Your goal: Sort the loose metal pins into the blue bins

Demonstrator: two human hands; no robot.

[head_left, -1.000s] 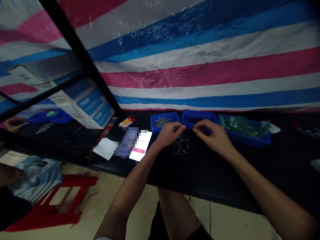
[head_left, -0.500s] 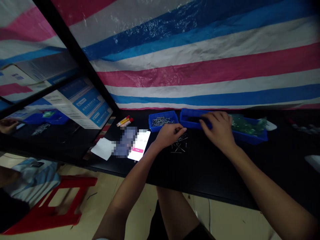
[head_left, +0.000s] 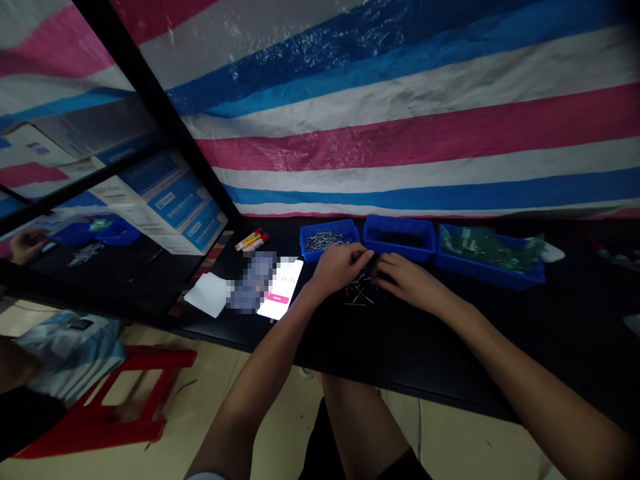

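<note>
At the far left there is a glass pane [head_left: 60, 150] in a black frame [head_left: 153, 100], and a blue and white carton [head_left: 170, 200] shows in it. Below, on the floor, stands a red stool [head_left: 165, 359]. On the black table [head_left: 425, 347] I have a yellow and red tube [head_left: 249, 240], a white paper [head_left: 209, 295] and, just beside it, a blurred patch that I cannot read. Next to this lies a lit phone [head_left: 280, 290] with a pink bar on its screen. My left hand [head_left: 340, 267] is curved down, and its fingers [head_left: 357, 252] are drawn close together over the loose nails [head_left: 360, 293], which lie in a small heap on the table, in front of the bins. My right hand [head_left: 410, 283] is low and flat-ish, with its fingers [head_left: 385, 265] together, at the other side of the same heap. The two hands are almost touching. I cannot tell if either hand pinches a nail. Behind them are a blue bin with nails [head_left: 327, 241], an empty-looking blue bin [head_left: 400, 230] and a blue bin with green circuit boards [head_left: 490, 257]. Further right is a white object [head_left: 553, 252], and a striped tarp [head_left: 400, 147] hangs behind everything.
</note>
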